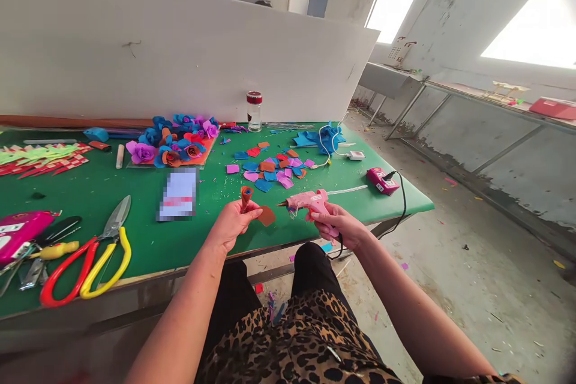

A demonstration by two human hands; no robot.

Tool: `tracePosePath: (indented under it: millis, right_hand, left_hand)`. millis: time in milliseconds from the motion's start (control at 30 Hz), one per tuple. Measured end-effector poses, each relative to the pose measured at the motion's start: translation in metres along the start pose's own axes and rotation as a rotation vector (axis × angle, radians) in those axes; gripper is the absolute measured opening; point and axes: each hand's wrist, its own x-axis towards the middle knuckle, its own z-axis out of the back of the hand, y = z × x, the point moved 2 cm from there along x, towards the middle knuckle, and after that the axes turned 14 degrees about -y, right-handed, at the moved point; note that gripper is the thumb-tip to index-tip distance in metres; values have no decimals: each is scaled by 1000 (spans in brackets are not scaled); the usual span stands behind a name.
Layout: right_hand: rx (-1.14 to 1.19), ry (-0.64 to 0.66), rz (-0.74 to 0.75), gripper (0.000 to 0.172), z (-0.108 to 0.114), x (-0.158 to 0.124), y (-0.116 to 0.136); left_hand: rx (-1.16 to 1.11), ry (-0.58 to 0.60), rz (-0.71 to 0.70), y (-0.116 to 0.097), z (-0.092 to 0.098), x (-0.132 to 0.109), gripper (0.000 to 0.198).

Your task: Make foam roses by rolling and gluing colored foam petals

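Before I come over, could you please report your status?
Left hand: flat brown piece, brown roll. Right hand: pink glue gun, nozzle toward flat piece. Loose pieces beyond, not between.

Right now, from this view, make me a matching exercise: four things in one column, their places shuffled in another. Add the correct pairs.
Things
1. Pink glue gun
2. Red-lidded jar
3. Shears
4. Flat brown piece

Places
A. Lying on the green table, in the picture's lower left
B. Pinched in the left grip
C. Held in the right grip
D. Standing in front of the white board

Pairs: 1-C; 2-D; 3-A; 4-B
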Motion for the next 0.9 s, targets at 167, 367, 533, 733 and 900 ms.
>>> tracePosePath:
  millis: [167, 367, 533, 733, 900]
  right_hand:
    - [-97, -181, 39, 39, 12, 17, 17]
    - [-302, -270, 85, 44, 26, 46, 20]
    - [-577, -364, 167, 50, 32, 73, 20]
    - [-1115, -571, 406, 46, 54, 98, 31]
    - [-1193, -734, 432, 37, 52, 102, 47]
  left_hand:
    - [-135, 27, 41, -5, 7, -5, 42]
    - [-361, 102, 77, -11, 9, -1, 38]
    - [-467, 112, 45, -26, 9, 5, 37]
    - [-376, 99, -74, -57, 17, 14, 38]
    - [-206, 1, -243, -95, 28, 22, 38]
